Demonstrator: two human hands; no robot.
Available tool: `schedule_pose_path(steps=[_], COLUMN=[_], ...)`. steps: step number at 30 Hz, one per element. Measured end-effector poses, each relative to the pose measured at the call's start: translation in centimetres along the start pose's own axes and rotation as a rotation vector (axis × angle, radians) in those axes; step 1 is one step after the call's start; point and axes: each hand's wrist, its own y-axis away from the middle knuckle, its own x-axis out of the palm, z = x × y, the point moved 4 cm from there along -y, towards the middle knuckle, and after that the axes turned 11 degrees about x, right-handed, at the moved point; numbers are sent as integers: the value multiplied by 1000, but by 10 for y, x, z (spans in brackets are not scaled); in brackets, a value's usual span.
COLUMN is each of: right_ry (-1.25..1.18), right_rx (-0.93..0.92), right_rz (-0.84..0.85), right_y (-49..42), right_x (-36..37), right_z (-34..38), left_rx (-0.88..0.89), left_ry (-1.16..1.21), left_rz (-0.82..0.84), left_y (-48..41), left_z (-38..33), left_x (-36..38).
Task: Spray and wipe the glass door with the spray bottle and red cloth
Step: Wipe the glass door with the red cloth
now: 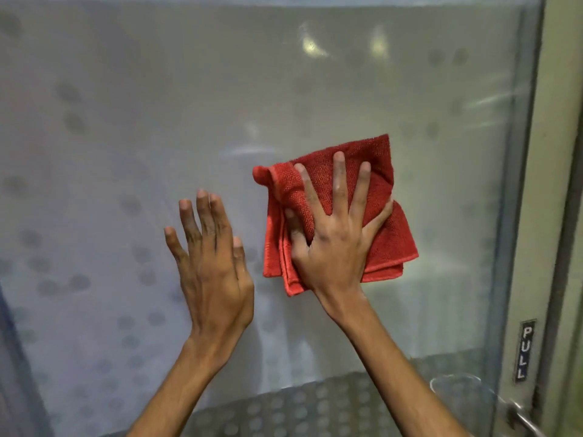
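The glass door (126,121) fills the view, hazy, with faint round dots showing through it. A folded red cloth (385,241) lies flat against the glass right of centre. My right hand (334,231) presses on the cloth with its fingers spread wide. My left hand (211,263) is held up flat beside it, to the left, fingers apart and holding nothing; whether it touches the glass I cannot tell. No spray bottle is in view.
The door's metal frame (533,216) runs down the right side, with a small "PULL" label (525,350) low on it. A metal handle (520,417) shows at the bottom right. A studded metal floor plate (315,408) is visible through the glass below.
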Motion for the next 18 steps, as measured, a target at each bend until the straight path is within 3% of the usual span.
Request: schedule_pose_path(steps=[5, 8, 18], right_ry=[12, -29, 22], right_rx=[-11, -35, -122], right_rz=[-4, 49, 67], right_y=[33, 37, 18], right_x=[6, 0, -9], right_z=[-8, -57, -128], left_rx=[-7, -20, -97], left_ry=[-3, -49, -20], left_rz=[51, 43, 46], left_y=[32, 40, 8], left_z=[-9, -48, -67], left_x=[5, 16, 29])
